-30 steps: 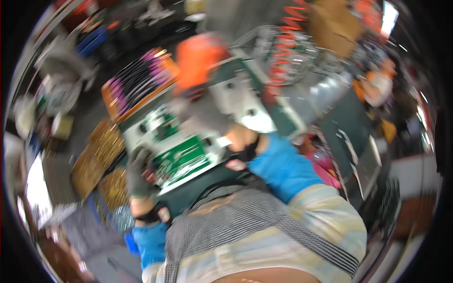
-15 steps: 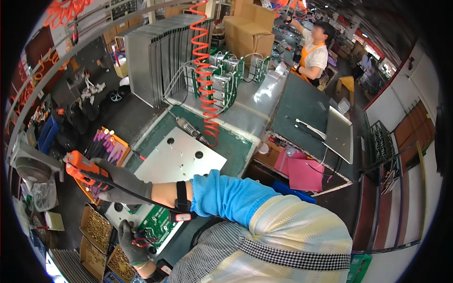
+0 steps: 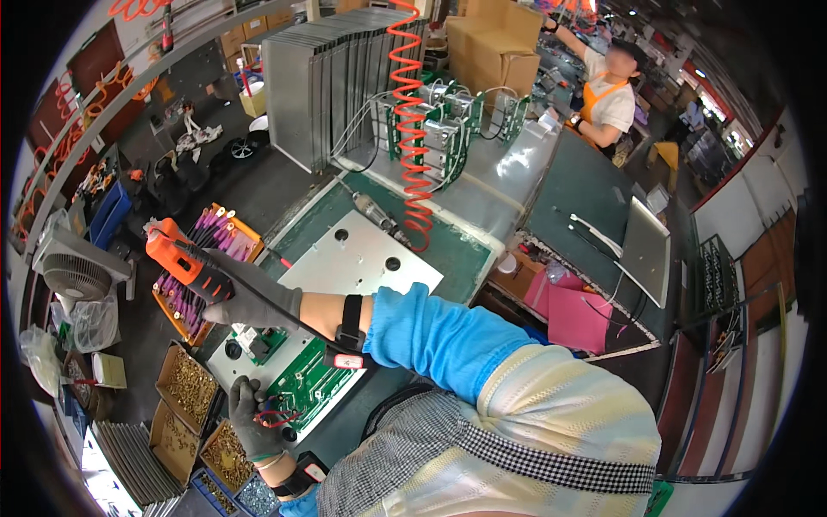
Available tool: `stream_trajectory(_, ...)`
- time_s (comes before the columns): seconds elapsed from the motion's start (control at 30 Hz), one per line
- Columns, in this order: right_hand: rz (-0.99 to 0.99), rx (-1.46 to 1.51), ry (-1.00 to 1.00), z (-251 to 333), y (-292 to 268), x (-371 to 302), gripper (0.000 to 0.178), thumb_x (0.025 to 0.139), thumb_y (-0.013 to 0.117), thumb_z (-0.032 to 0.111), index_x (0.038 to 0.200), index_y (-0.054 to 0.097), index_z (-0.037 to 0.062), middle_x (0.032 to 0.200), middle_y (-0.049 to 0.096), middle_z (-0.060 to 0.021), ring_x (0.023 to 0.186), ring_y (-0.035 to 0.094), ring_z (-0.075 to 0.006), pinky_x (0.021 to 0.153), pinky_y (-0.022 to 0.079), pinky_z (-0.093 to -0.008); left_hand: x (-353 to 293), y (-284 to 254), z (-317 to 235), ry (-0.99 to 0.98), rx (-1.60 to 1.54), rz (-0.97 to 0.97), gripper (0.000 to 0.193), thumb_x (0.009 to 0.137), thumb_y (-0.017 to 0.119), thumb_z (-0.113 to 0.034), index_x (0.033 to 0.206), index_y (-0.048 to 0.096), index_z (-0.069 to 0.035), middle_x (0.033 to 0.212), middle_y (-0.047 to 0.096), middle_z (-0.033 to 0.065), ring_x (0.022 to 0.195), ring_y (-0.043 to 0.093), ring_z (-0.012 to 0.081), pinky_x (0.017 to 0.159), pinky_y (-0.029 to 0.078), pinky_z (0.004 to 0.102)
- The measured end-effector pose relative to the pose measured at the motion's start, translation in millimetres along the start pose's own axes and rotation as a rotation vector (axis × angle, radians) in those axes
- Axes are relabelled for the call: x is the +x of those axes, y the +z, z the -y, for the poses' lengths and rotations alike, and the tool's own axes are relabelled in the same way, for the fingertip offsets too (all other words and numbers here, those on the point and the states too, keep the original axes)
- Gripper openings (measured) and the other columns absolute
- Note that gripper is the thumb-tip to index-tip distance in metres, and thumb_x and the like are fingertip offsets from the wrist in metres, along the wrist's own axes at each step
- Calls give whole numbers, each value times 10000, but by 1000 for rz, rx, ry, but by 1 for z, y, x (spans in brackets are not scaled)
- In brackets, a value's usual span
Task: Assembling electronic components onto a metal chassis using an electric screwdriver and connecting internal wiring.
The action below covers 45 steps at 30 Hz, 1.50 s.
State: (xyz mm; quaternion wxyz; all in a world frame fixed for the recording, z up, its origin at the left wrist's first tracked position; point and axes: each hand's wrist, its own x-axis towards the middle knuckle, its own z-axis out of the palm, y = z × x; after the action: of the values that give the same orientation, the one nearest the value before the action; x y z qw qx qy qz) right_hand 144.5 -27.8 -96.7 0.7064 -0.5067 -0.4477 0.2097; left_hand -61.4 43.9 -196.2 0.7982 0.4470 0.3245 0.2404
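My right hand (image 3: 251,291), in a grey glove, is wrapped round an orange and black power screwdriver (image 3: 191,265), held above the bench at the left; its tip is hidden. Below my right wrist lies a green circuit board (image 3: 312,389) with thin red wires at its near left end. My left hand (image 3: 251,422), also gloved, is at that end, its fingers bent together; what they pinch, if anything, is hidden. A smaller green board part (image 3: 260,343) shows under the right hand. Both rest on a pale metal plate (image 3: 366,258) with black round grommets.
A second power tool (image 3: 377,217) lies behind the plate near a red coiled hose (image 3: 412,129). Boxes of brass screws (image 3: 189,381) and a bin of purple-handled parts (image 3: 211,233) stand left. Metal panels (image 3: 301,103) and circuit assemblies (image 3: 439,142) stand behind. A co-worker (image 3: 607,95) is far right.
The whole view has shifted, so the bench sits further right and higher. My right hand has carried the screwdriver slightly away from me, baring more of the smaller board. My left hand stays at the board.
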Motion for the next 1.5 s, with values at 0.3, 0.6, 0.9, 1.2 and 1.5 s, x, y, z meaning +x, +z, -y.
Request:
stream_trajectory(0.3,76,-193,92,-8,1,-2,677,644,680,140,1251,391,58,995,566,-137,931,591,-278,837,458,-351,0,6,-3,-40,-50,-4,236,931,536,-134,1119,502,6,856,575,44,643,500,67,565,444,187)
stream_trajectory(0.6,-66,97,126,-6,-1,-8,656,665,668,133,1258,402,45,879,524,-39,802,532,-118,742,465,-297,2,-1,2,-17,-11,42,268,935,535,-157,1130,494,22,866,559,40,663,475,63,557,407,167)
stream_trajectory(0.9,98,304,-6,62,-20,-12,374,642,724,34,968,544,69,728,539,2,662,532,-97,621,464,-269,8,-2,2,-56,-22,2,211,945,540,-234,1032,522,-43,800,528,6,599,461,50,486,393,159)
stream_trajectory(1.2,-75,553,3,81,-55,-64,700,742,653,-20,1354,322,50,784,569,-17,587,536,-81,489,433,-240,13,-9,5,-31,-58,-81,186,948,532,-228,1025,519,-59,785,540,9,611,483,47,437,384,157)
stream_trajectory(1.5,-95,345,-10,106,-117,-96,242,718,688,47,909,538,51,744,555,10,626,523,-81,568,447,-247,9,-48,18,-3,-309,-64,257,951,448,-32,1202,503,-15,1124,554,118,848,570,105,697,498,193)
